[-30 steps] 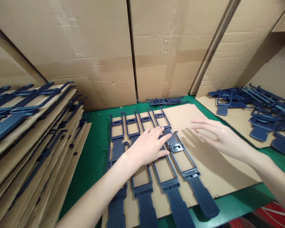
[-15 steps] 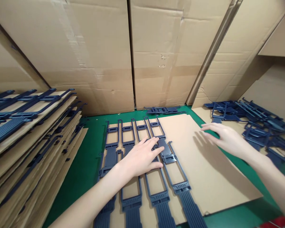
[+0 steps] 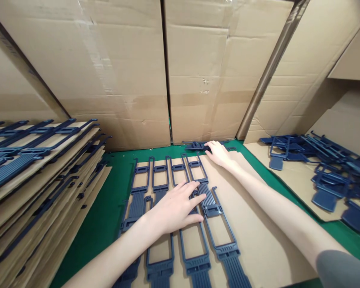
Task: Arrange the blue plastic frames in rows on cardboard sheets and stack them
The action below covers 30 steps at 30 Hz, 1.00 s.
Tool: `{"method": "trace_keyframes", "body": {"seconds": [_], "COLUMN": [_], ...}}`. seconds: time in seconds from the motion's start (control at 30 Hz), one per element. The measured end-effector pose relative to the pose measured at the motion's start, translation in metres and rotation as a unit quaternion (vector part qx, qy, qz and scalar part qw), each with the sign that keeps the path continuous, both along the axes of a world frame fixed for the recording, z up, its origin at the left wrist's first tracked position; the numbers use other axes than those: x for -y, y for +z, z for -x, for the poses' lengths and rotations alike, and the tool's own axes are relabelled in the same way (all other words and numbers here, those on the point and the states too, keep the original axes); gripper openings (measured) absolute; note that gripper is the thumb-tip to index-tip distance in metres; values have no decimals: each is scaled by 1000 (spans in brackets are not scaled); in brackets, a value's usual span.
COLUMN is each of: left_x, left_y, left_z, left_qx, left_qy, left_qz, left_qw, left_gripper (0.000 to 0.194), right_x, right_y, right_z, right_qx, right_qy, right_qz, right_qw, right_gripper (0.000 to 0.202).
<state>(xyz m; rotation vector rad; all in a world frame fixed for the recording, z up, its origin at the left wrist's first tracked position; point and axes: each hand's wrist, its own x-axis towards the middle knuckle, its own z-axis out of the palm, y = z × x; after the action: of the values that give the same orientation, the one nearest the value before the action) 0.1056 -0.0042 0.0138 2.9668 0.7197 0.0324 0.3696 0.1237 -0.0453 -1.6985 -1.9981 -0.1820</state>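
Note:
Dark blue plastic frames [image 3: 194, 262] with ribbed ends lie in rows on a cardboard sheet [image 3: 258, 240]. My left hand [image 3: 178, 206] rests flat over the middle of these rows, fingers spread, covering parts of several frames. At the far edge of the sheet, my right hand [image 3: 219, 154] touches a small pile of dark blue plastic frames [image 3: 195, 146]. Its thumb and forefinger are apart at the pile's right part, and the other fingers are partly hidden. None of the pile looks lifted.
On the left stands a tall stack of cardboard sheets [image 3: 48, 208] layered with more frames. Loose frames [image 3: 327, 160] lie heaped on cardboard at the right. Large cardboard boxes [image 3: 123, 72] wall off the back of the green table [image 3: 87, 228].
My right hand has moved left and away from me, from above the sheet's right side to the small pile at the back. My left hand stays on the frames.

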Motion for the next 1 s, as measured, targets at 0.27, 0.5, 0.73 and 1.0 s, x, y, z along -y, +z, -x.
{"method": "trace_keyframes", "body": {"seconds": [0.27,0.5,0.73,1.0], "left_x": [0,0,-1,-1], "left_y": [-2,-1,-3,-2], "left_z": [-2,-2,0,0], "left_qx": [4,-11,11,2], "left_qy": [2,7,2,0], "left_qz": [6,16,20,19], "left_qw": [1000,1000,1000,1000], "left_gripper": [55,56,55,54], "right_x": [-2,7,25,80], "right_y": [-11,22,75,34], "right_z": [2,-3,3,-10], "right_qx": [-26,-173,-402,-450], "right_qy": [-37,-48,25,22], "right_qz": [-91,-260,-191,51], "right_qw": [995,949,895,891], "right_gripper": [22,29,28,40]}}
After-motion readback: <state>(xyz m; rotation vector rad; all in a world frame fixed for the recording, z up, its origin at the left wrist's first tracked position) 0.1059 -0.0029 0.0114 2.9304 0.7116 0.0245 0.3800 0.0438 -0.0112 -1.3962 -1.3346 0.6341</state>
